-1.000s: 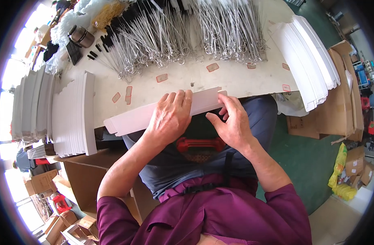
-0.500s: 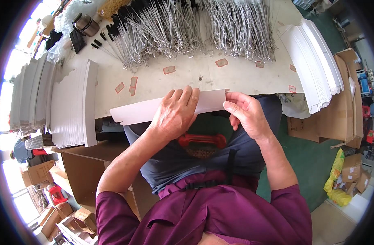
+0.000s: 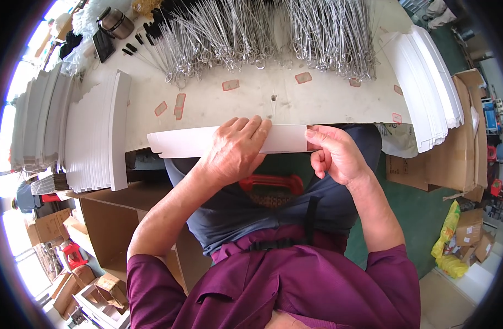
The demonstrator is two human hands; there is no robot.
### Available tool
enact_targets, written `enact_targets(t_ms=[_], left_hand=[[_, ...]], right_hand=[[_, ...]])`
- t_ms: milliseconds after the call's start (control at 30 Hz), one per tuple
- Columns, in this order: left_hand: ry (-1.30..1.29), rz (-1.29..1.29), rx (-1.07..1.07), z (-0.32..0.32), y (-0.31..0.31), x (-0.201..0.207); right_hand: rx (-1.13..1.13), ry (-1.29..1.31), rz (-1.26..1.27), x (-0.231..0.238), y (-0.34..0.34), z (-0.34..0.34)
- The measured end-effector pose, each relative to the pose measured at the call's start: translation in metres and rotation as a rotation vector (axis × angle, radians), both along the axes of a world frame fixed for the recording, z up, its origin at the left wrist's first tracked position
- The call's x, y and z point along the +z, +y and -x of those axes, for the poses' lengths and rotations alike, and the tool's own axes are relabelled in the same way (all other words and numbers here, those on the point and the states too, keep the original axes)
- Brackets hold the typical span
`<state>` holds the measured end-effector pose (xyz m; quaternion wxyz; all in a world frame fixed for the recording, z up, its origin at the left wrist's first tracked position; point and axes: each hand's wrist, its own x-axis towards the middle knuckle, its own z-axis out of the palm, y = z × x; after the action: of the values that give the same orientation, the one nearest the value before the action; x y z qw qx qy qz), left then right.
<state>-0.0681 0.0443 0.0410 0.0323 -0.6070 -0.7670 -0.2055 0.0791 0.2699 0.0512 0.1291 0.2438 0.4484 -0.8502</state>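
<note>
The left hand (image 3: 235, 151) grips a long white carton (image 3: 287, 139) at its middle, along the near edge of the table (image 3: 207, 107). The right hand (image 3: 339, 155) pinches the carton's right end. White stacks (image 3: 92, 142) sit at left and right; ring-ended metal rods (image 3: 224, 38) lie on the far side.

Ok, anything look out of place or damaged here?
Mildly: a few black-tipped wire rods splay leftward from the dense metal rods, and the tabletop has a small dark mark, perhaps a chip. The held white cardboard piece shows no obvious damage.
</note>
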Motion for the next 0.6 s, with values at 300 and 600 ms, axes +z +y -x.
enact_targets(t_ms=[300,600], left_hand=[[-0.133,0.082,0.026,0.002,0.004,0.006],[-0.155,0.078,0.090,0.003,-0.001,0.013]], right_hand=[[0.212,0.653,-1.892,0.027,-0.023,0.007],[0.440,0.756,-1.771,0.002,-0.016,0.026]])
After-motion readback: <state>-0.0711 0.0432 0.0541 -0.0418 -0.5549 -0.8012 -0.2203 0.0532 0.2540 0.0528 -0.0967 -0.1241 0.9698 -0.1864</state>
